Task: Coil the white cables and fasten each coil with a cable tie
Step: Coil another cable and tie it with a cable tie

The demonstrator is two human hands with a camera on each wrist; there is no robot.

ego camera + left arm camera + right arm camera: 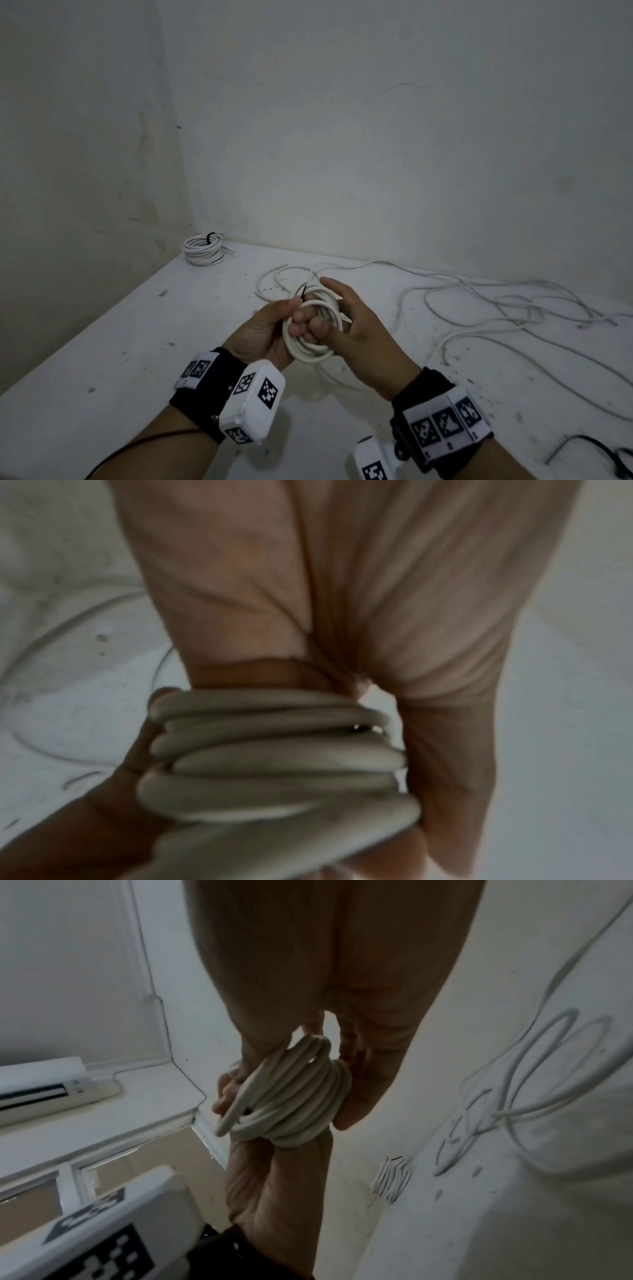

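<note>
I hold a small coil of white cable (310, 346) above the white table (130, 342) with both hands. My left hand (274, 325) grips it from the left, fingers curled through the loops (274, 750). My right hand (356, 329) pinches the coil's right side (294, 1104) between thumb and fingers, the index finger stretched out over the top. A thin black cable tie end (303, 291) sticks up beside my left thumb. How it runs around the coil is hidden. A finished coil (203, 248) with a black tie lies in the far left corner.
Loose white cables (479, 308) sprawl across the right half of the table, some trailing under my hands. A black cord (589, 448) lies at the near right edge. Walls close the table at the back and left.
</note>
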